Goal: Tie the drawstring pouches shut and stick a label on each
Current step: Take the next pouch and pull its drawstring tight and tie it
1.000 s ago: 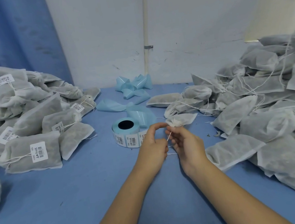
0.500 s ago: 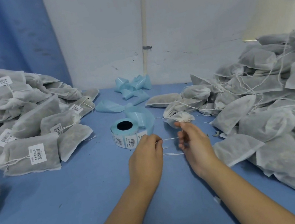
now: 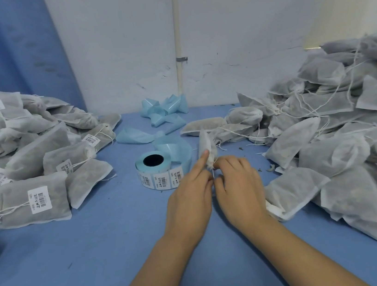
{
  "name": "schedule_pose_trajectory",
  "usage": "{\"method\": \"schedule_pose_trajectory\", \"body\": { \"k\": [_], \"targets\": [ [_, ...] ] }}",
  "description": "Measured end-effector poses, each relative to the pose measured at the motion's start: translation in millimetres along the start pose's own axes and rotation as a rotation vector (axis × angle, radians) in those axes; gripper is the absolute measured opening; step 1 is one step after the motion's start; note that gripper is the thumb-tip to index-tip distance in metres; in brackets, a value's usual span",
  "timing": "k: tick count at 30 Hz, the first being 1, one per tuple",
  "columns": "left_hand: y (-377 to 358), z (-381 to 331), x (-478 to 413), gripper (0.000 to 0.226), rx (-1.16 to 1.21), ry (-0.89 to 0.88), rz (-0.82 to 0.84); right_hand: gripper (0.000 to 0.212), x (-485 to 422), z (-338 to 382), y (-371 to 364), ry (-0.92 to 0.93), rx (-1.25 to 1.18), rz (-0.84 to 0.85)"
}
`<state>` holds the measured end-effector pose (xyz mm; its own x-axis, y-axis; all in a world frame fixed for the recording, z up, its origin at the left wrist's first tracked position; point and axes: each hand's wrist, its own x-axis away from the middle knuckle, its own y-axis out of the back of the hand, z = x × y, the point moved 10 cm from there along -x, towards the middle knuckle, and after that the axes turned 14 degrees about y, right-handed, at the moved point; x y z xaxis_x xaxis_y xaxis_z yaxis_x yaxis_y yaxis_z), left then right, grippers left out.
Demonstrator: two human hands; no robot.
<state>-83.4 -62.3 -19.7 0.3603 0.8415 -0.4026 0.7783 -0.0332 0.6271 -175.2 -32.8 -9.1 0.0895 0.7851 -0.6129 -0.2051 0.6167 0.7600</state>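
A small grey pouch (image 3: 204, 144) stands on edge just beyond my hands, its gathered neck towards me. My left hand (image 3: 189, 197) has its forefinger stretched out against the neck of the pouch while its other fingers curl at the white drawstring. My right hand (image 3: 238, 184) sits close beside it, fingers curled and pinching the string at the neck. The roll of barcode labels (image 3: 159, 172) with blue backing lies just left of my hands. Labelled, tied pouches (image 3: 34, 204) are heaped at the left. Unlabelled pouches (image 3: 341, 136) with loose strings are heaped at the right.
Everything lies on a blue table (image 3: 79, 267). Crumpled strips of blue label backing (image 3: 166, 110) lie at the back by the white wall. A blue curtain (image 3: 0, 53) hangs at the back left. Small crumbs lie near the right pile.
My hands, which had pulled apart along the string half a second ago, have come together again at the neck of the pouch. The pouch now stands up on edge.
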Motion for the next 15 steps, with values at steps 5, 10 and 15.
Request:
{"method": "schedule_pose_trajectory", "body": {
  "k": [5, 10, 15],
  "targets": [
    [-0.3, -1.8, -4.0, 0.018, 0.236, 0.011, 0.056, 0.033, 3.0, 1.0, 9.5, 0.006, -0.047, -0.112],
    [5.8, 2.8, -5.2, 0.017, 0.342, 0.042, 0.057, 0.036, 3.4, 3.7, 16.0, 0.031, -0.219, -0.207],
    [0.1, 9.6, -5.7, 0.013, 0.359, 0.115, 0.085, 0.021, 4.3, -3.7, 18.2, 0.002, -0.354, -0.272]
  ]
}}
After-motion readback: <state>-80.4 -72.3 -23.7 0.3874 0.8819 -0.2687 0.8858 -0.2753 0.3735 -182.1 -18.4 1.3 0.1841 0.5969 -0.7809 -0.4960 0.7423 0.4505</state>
